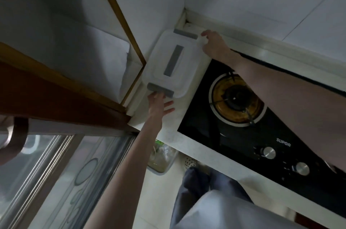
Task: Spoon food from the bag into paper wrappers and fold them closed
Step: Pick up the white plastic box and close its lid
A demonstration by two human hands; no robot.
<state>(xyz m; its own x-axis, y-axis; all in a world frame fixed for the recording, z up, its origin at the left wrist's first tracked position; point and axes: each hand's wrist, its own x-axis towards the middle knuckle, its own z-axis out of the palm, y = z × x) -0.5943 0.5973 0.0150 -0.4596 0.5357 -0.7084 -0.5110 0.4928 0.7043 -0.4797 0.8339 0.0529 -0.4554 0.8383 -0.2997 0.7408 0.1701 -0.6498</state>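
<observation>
A white plastic storage box [184, 71] with grey clasps and a grey lid handle sits in the counter's far corner, against the wall. My left hand [159, 105] touches the grey clasp [161, 90] on the box's near end, thumb and forefinger on it, other fingers spread. My right hand [213, 43] grips the box's far right corner beside the other grey clasp [185, 33]. No bag, spoon or paper wrappers show in this view.
A black gas hob [243, 116] with a burner and two knobs fills the counter right of the box. A wooden window frame [119, 22] borders the box on the left. A clear container [161, 159] stands on the floor below the counter edge, near my legs.
</observation>
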